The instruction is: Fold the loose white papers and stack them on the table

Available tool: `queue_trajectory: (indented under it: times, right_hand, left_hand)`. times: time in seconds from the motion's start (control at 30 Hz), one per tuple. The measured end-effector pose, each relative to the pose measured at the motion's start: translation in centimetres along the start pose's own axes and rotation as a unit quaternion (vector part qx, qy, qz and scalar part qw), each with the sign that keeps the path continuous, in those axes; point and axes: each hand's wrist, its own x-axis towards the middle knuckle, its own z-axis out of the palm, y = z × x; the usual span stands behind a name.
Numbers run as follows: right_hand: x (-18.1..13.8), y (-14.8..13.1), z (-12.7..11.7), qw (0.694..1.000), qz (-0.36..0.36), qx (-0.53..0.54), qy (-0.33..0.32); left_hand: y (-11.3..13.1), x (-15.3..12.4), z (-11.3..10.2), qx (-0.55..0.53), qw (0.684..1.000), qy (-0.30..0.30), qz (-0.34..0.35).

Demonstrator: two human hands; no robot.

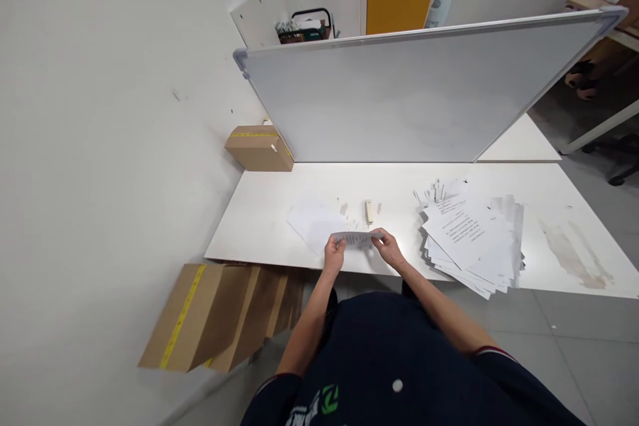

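My left hand (334, 253) and my right hand (388, 247) hold a printed paper sheet (357, 239) between them, one at each end, above the table's front edge. Thumbs and fingers are closed on it, and the sheet is tilted so its print faces me. Just beyond it lies a cream-coloured stapler (369, 212) on the table. White sheets (310, 218) lie flat to the left, behind my left hand. On the right, a loose, uneven pile of printed papers (469, 233) reaches over the front edge.
The white table (259, 213) has stains and small scraps. A whiteboard (379, 93) stands across its back. One cardboard box (259, 150) sits at the back left; more cardboard boxes (200, 313) stand on the floor at the left. A wall borders the left side.
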Motion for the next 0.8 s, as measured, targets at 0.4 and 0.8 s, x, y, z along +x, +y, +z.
queue_trajectory:
  times: [0.4,0.8]
  right_hand:
    - [0.6,-5.4,-3.1,0.936,-0.056,-0.324,-0.123]
    - [-0.4,-7.2,-0.9,0.746,-0.033,-0.624,-0.229]
  left_hand:
    - [-0.7,0.7,-1.4,-0.050,0.998,0.046,-0.010]
    - [-5.4,-0.5,-2.4,0.320,0.935,-0.109,0.103]
